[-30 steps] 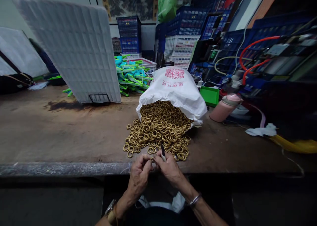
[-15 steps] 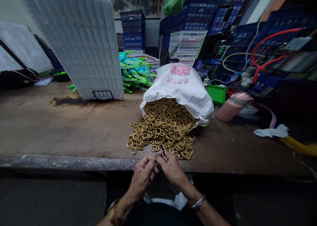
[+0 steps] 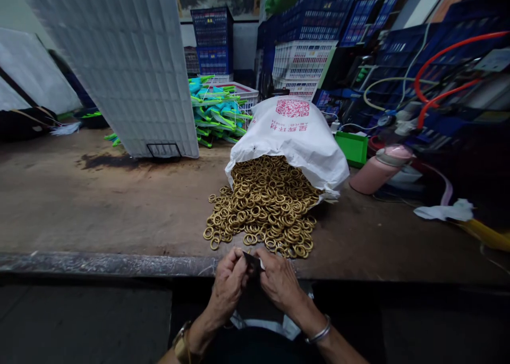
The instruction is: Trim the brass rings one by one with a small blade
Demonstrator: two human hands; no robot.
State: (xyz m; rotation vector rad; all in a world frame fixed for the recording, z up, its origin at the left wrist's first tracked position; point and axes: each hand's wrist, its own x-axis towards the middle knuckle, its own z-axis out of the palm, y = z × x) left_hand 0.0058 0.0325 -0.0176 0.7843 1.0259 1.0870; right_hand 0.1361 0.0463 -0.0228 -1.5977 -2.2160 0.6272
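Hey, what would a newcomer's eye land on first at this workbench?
The heap of gold-coloured rings spilling from a white sack lying on its side at mid-table. Next, at the near edge, the left hand and right hand pinching a small dark piece between them. Behind on the left, a big white gridded panel stands tilted.

Workshop: stacked crates (image 3: 303,29), brass rings (image 3: 266,204).

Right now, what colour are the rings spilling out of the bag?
Brassy gold. The rings spill from a white bag; the head view shows it best.
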